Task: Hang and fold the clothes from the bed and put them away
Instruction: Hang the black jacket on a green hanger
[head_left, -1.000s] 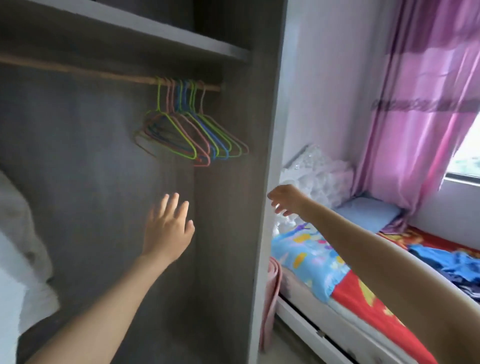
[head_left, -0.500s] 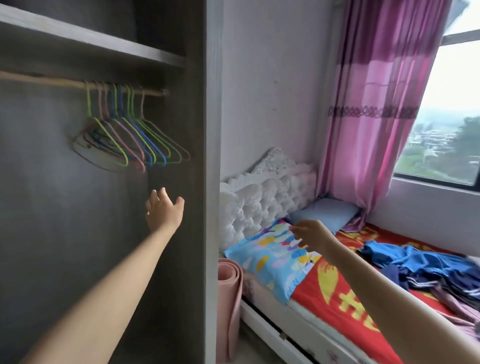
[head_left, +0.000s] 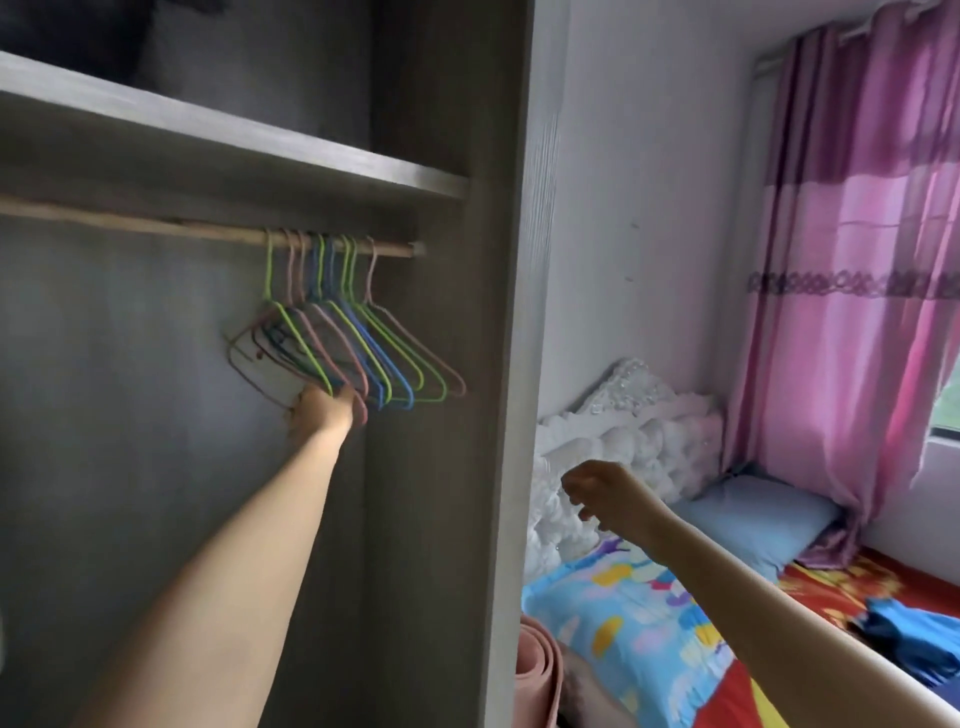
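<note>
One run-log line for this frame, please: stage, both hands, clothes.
stage: fetching hanger | left hand: at bottom of hangers on rod, grip unclear | right hand: idle, empty | blue clothes: on bed

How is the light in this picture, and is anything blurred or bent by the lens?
Head view: the wardrobe is dim inside, yet the hangers show their colours; daylight from the window at the right edge pales the curtain; the wide lens makes the wardrobe side lean; the left hand at the hangers looks slightly soft.
</note>
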